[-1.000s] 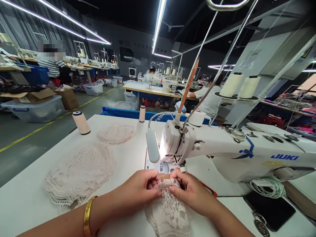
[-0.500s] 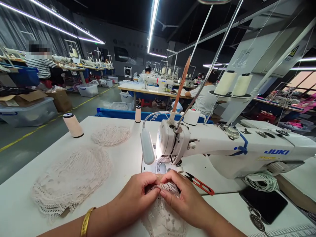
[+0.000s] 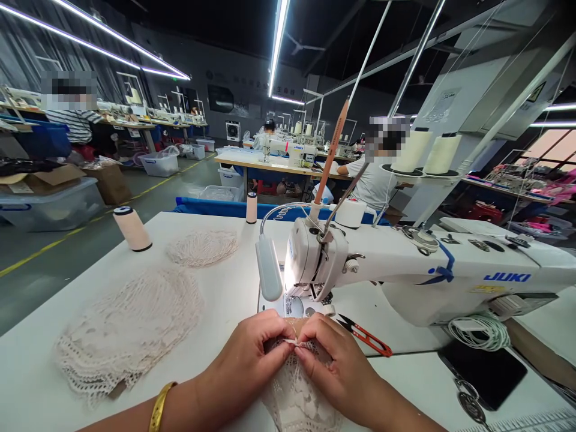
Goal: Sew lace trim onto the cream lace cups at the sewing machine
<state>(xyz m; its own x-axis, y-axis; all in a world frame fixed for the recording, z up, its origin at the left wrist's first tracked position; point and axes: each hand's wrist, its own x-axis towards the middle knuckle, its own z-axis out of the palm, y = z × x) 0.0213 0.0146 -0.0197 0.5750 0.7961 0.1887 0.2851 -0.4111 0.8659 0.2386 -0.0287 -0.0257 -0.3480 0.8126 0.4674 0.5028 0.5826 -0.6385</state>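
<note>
Your lace piece (image 3: 297, 396) lies on the near edge of the white table (image 3: 216, 306), just in front of the needle area of the sewing machine (image 3: 405, 270). It is cream, openwork, with a scalloped floral pattern; its lower part runs out of the bottom of the picture. Your left hand (image 3: 245, 366) and right hand (image 3: 335, 366) meet over its far edge, fingertips pressed toward each other, both pinching a thin pale strip along that edge. Whether the strip is part of the lace or a separate tape cannot be made out. A gold bangle (image 3: 158, 407) sits on your left wrist.

Containers: clear plastic bins stand on the floor far left (image 3: 54, 204) and mid-distance (image 3: 158, 163); their contents are too blurred to identify. A cardboard box (image 3: 110, 183) stands beside the nearer bin.

Right of your right hand lie red-handled snips (image 3: 365, 337). To the left, a stack of similar lace (image 3: 128, 330) and a smaller heap (image 3: 201, 248) rest on the table, well apart from your hands, with a thread cone (image 3: 132, 228) farther back. The needle itself is hidden behind the machine's lamp (image 3: 269, 275) glare.
</note>
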